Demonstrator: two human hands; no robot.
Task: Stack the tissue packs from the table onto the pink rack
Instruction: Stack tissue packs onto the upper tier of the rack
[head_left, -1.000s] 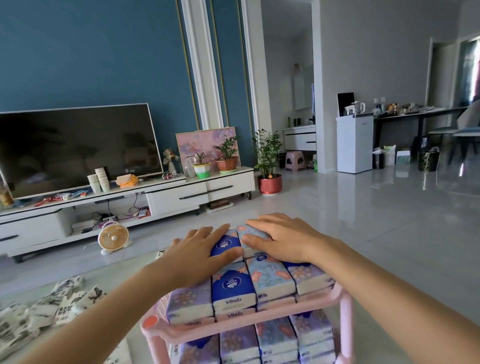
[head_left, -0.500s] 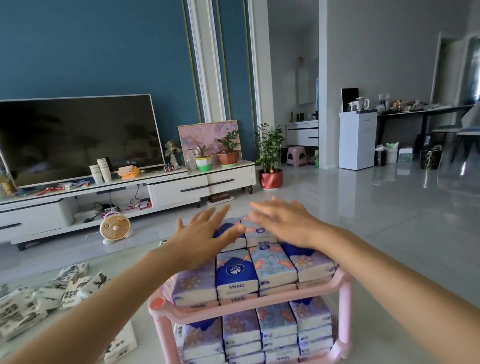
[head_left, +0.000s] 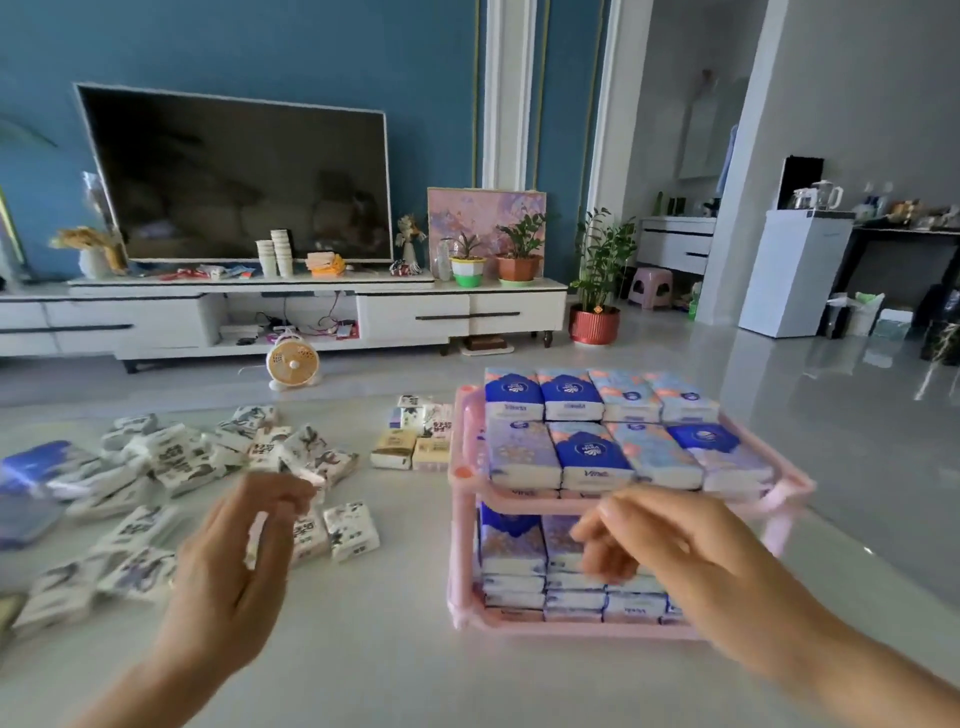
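left hand (head_left: 228, 561) and right hand (head_left: 670, 545), now lifted off the pink rack (head_left: 462, 467), hang loosely curled and empty; tissue packs (head_left: 171, 457) remain beyond the left hand.

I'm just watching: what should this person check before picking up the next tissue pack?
1. Left hand free: ok, holds nothing.
2. Right hand free: ok, holds nothing.
3. Loose tissue packs on the table: ok, many lie left of the pink rack.
4. Bare spot on top shelf: not ok, stacked packs cover it.
5. Room on lower shelf: cannot tell, right hand hides part.
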